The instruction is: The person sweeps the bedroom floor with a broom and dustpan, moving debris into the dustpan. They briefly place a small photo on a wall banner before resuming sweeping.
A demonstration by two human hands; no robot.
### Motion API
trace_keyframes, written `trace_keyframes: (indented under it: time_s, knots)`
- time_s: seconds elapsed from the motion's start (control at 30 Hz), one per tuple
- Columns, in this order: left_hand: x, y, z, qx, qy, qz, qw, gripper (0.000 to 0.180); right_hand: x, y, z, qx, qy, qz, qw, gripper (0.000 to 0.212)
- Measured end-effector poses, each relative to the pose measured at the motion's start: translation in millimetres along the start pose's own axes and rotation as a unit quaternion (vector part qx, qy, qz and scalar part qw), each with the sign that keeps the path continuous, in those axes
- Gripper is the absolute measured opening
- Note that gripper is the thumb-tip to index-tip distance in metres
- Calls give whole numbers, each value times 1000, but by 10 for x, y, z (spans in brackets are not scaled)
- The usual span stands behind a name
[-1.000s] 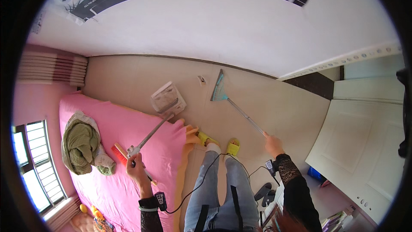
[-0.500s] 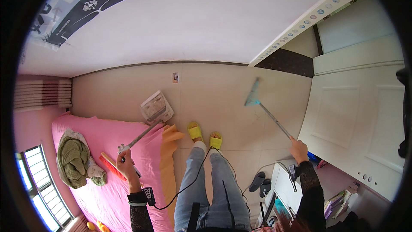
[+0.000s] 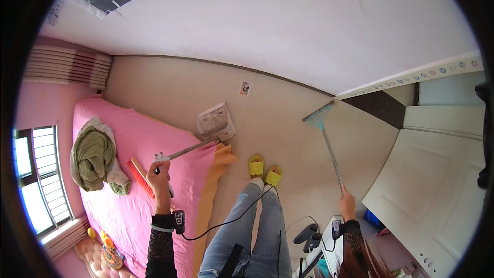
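Observation:
My left hand [image 3: 158, 179] is closed around the upper end of the long grey handle of a dustpan [image 3: 216, 122]. Its pale, see-through pan rests on the floor beside the bed corner. In my right hand [image 3: 348, 205] is the thin grey pole of a broom [image 3: 318, 118]. The broom's light-blue, triangular head touches the floor near the wall's end, well to the right of the dustpan. Between the two, closer to the wall, a small picture card [image 3: 245, 88] lies flat on the tiles.
The pink-covered bed [image 3: 170, 175] fills the left side. On it lie a red-bristled brush [image 3: 140, 176] and a green blanket [image 3: 93, 157]. My feet wear yellow slippers [image 3: 256, 166]. A white door [image 3: 427, 185] stands at the right, with dark slippers [image 3: 305, 234] and a small white table nearby.
The view has turned, so the room appears shifted. My right hand has swung the broom head; its edge now lies along the floor nearer the wall's end. Both hands keep their holds.

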State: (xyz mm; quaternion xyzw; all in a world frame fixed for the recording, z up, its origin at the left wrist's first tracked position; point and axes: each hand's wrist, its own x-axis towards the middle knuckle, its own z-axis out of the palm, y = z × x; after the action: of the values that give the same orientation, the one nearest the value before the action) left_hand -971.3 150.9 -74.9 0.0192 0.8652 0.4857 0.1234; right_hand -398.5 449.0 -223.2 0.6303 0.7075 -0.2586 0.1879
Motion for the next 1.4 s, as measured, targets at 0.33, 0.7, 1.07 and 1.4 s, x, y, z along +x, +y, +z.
trace_keyframes:
  time_s: [0.33, 0.7, 1.07, 1.4]
  knots:
    - [156, -125, -56, 8, 1, -4, 1000, 12, -1008, 447, -345, -165, 31, -18, 986, 46]
    - [121, -199, -37, 35, -5, 33, 999, 13, -1397, 1101, 277, -292, -97, -2, 951, 61]
    - [-265, -371, -115, 88, -47, 107, 989, 16, -1845, 1968, 41, -242, 28, 2, 970, 61]
    - [-982, -688, -148, 57, -52, 158, 984, 16, -2386, 2836, 681, -248, 28, -143, 958, 51]
